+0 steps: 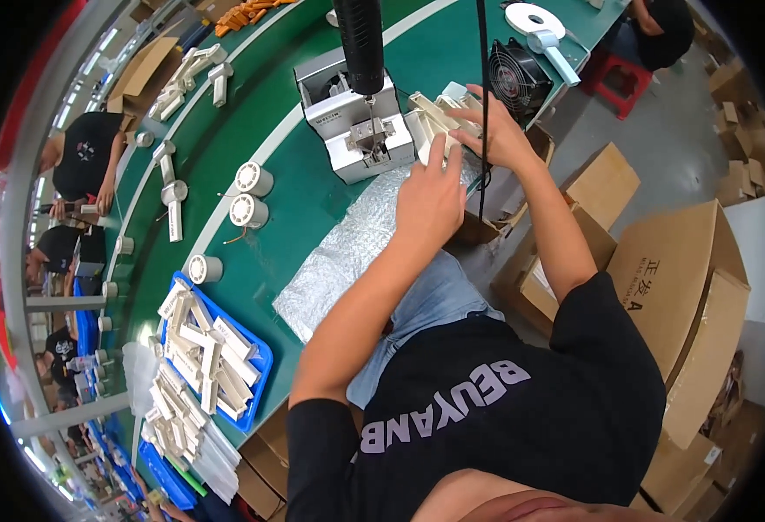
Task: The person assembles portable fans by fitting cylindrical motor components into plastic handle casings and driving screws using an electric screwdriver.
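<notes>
My two hands are together over a cluster of off-white plastic housing pieces [430,120] at the table's right edge. My left hand [432,198] reaches up from below, its fingertips closed on the near end of a piece. From the right, my right hand [500,135] has thumb and fingers on the same group, gripping a piece partly hidden by the fingers. Just left of them stands a white-and-silver screw feeder [356,130]. A black electric screwdriver [360,48] hangs upright above it, its bit pointing down. Silvery bubble wrap [347,252] lies on the table before me.
A blue tray [256,383] full of white housings sits at the left, with more housings [173,418] beside it. White round motors [247,210] stand on the green table. A black fan [519,76] is at the far right. Cardboard boxes [669,287] crowd my right side.
</notes>
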The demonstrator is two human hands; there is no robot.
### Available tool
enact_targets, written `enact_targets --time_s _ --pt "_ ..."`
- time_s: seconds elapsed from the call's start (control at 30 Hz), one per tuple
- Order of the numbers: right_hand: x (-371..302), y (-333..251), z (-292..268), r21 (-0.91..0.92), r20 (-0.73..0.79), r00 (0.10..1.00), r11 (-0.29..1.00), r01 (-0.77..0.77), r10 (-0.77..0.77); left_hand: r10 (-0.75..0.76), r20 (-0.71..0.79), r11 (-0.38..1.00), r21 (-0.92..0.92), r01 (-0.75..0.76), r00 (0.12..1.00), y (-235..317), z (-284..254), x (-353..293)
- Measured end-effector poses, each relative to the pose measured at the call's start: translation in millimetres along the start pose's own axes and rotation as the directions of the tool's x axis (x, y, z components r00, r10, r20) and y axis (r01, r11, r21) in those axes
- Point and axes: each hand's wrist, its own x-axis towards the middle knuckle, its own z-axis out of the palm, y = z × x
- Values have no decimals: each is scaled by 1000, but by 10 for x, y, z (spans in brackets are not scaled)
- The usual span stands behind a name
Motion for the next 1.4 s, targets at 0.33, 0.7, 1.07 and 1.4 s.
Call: enact_targets --time_s 0.33,0.7,1.07,1.4 --pt "207 49 215 36 -2 991 991 131 -131 54 14 972 230 -56 998 -453 310 255" --pt "53 122 128 -9 -28 936 937 350 -350 -7 101 858 -510 58 995 -73 -1328 -612" --pt "96 6 167 65 -228 947 966 249 -228 145 -731 925 340 171 666 -1329 -4900 1022" --pt "-109 264 249 532 -230 927 836 -136 297 99 -786 739 469 484 610 -2416 -5200 1550"
